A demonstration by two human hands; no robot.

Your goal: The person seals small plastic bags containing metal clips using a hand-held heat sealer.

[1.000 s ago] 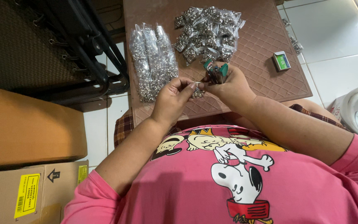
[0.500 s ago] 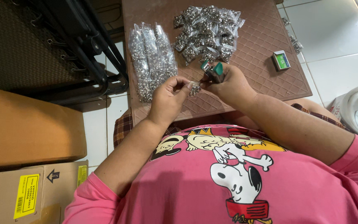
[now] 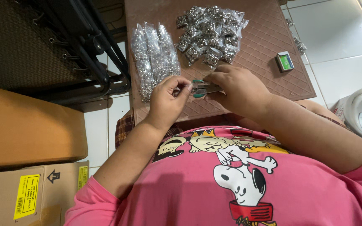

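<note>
Nearest the camera is the person's pink short-sleeved shirt with a cartoon dog print [image 3: 239, 184]. Just beyond it the left hand [image 3: 167, 100] has thumb and forefinger pinched together on a tiny silvery metal piece [image 3: 188, 86] (too small to make out further). The right hand [image 3: 235, 90] is closed around a pair of small green-handled metal pliers [image 3: 202, 88], whose tips point toward the left fingertips. Both hands hover over the near edge of a brown board with a diamond-grid pattern [image 3: 269, 54]. Further out on the board lie long clear plastic packets of small silver beads [image 3: 153, 56], side by side, and to their right a heap of small clear bags of silver metal parts [image 3: 212, 31]. A small green-and-white box [image 3: 285, 61] sits near the board's right edge.
</note>
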